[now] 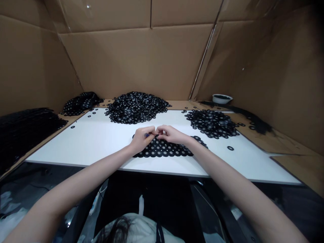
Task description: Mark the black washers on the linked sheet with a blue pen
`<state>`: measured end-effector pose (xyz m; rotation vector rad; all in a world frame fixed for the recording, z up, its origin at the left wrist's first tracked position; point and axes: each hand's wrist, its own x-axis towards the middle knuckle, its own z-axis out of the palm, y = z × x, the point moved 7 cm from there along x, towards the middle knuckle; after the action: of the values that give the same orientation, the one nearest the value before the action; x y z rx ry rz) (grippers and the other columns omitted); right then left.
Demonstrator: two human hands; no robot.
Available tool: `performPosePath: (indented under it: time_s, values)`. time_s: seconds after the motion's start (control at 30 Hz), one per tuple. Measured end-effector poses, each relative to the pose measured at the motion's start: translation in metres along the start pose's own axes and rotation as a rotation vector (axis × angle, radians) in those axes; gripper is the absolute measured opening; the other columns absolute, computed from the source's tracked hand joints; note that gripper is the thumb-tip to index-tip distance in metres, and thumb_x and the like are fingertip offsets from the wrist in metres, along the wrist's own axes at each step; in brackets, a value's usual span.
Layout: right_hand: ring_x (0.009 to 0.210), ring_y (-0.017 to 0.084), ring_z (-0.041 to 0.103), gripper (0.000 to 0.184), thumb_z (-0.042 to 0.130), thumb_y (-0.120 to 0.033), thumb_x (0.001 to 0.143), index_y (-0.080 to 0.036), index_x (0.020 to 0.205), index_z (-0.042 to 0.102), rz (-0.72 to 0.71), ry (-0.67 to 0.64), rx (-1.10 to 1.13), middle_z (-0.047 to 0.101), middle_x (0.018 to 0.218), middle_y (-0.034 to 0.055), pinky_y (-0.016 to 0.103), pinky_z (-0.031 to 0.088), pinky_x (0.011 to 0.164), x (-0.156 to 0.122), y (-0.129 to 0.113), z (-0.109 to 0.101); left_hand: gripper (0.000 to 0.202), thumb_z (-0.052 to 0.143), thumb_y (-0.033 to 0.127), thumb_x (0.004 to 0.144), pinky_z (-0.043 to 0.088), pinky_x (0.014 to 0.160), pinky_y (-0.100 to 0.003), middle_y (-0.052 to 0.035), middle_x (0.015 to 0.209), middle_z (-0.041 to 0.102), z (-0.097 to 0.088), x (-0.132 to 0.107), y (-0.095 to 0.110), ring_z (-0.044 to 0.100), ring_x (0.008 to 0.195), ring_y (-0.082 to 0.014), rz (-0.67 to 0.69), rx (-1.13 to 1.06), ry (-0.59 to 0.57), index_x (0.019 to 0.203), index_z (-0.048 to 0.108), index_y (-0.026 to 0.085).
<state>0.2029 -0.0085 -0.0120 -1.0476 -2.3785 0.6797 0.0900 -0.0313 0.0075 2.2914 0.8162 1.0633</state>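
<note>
A sheet of joined black rings (165, 148) lies flat near the front of the white board, with pale dots where the rings' holes are. My left hand (141, 138) is closed at its far edge around a small dark tool with a bluish end (146, 135); most of the tool is hidden in the fingers. Fingertip to fingertip with it, my right hand (172, 134) pinches at the same edge. What sits between the right fingers is too small to make out. Part of the sheet is covered by both hands and the right forearm.
A large heap of black rings (136, 107) stands at the back, a smaller pile (212, 123) to the right. One loose ring (230, 148) lies on the white board (76, 145). A white bowl (222, 99) holds dark bits. Black strips (27, 131) are stacked left; cardboard walls (126, 60) surround everything.
</note>
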Motion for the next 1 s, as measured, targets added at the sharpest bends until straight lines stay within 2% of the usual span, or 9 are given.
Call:
performPosePath:
  time_s: [0.43,0.6,1.0]
  values:
    - [0.067,0.013,0.048,0.015,0.057,-0.028,0.079,-0.018,0.089,0.052,0.018,0.046,0.083,0.052,0.076,-0.0002,0.025,0.039,0.063,-0.0028,0.0016,-0.0051,0.015,0.048,0.017,0.079,0.037,0.064,-0.023,0.0014,0.066,0.056,-0.0055,0.0016,-0.0034,0.05,0.065,-0.0115,-0.02,-0.078,0.061,0.064,0.052,0.015]
    - [0.066,0.013,0.048,0.014,0.058,-0.028,0.079,-0.017,0.086,0.055,0.021,0.029,0.066,0.053,0.074,-0.0001,0.025,0.038,0.061,-0.0027,0.0019,-0.0043,0.014,0.048,0.013,0.077,0.036,0.063,-0.023,0.0017,0.066,0.055,-0.0068,0.0006,-0.0041,0.049,0.064,-0.0109,-0.029,-0.099,0.076,0.065,0.053,0.014]
    - [0.065,0.014,0.048,0.013,0.058,-0.029,0.079,-0.017,0.083,0.058,0.007,0.015,0.057,0.055,0.072,0.0001,0.025,0.036,0.06,-0.0033,-0.0003,-0.0039,0.013,0.053,0.017,0.078,0.033,0.062,-0.024,0.0018,0.064,0.054,-0.0064,0.0007,-0.0068,0.046,0.062,-0.0105,-0.026,-0.18,0.078,0.066,0.058,0.014]
